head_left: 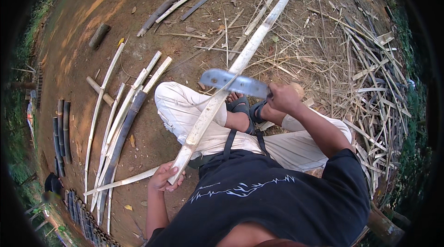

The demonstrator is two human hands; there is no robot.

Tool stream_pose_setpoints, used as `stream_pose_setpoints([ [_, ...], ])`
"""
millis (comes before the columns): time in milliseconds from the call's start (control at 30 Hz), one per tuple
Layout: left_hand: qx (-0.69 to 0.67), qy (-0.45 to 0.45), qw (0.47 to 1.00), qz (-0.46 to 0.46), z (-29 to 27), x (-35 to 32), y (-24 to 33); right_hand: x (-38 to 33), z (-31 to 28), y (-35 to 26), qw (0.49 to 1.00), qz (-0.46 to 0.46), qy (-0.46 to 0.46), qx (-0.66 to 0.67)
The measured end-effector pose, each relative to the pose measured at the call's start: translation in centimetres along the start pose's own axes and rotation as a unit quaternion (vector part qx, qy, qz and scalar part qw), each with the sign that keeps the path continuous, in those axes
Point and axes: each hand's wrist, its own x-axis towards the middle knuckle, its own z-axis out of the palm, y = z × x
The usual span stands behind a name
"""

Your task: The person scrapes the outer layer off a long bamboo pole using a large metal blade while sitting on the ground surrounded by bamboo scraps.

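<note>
My left hand [167,177] is closed around the near end of a long, pale split bamboo strip [201,124]. The strip runs up across my lap, past my shins, and away to the far right of centre. My right hand [285,97] grips the handle of a broad machete [238,84], the handle mostly hidden by the fingers. Its wide, shiny blade points left and lies across the strip above my feet. A thin shaving [210,101] curls off to the left beside the blade. Whether the edge is biting into the strip I cannot tell.
Split bamboo lengths [132,113] lie to my left, near a short bamboo piece [100,91]. Dark bamboo poles [85,217] line the lower left. A heap of bamboo slivers [370,90] covers the right side. Ahead lie a log stub [99,36] and longer poles [173,1].
</note>
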Motion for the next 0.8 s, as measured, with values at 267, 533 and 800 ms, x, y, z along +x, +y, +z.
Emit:
stream_pose_setpoints([
  [267, 0.106, -0.020, 0.992, -0.065, 0.3, -2.9, -1.1, 3.8, 0.8, 6.9, 0.991, 0.106, 0.020, -0.074],
  [533, 0.160, -0.004, 0.969, -0.190, -5.5, -6.4, -2.0, 1.2, 5.1, 2.2, 0.977, -0.204, 0.050, -0.030],
  [800, 0.241, 0.038, 0.937, -0.248, -6.7, -6.5, -0.7, 6.8, 3.2, 6.8, 0.994, 0.105, 0.005, -0.023],
])
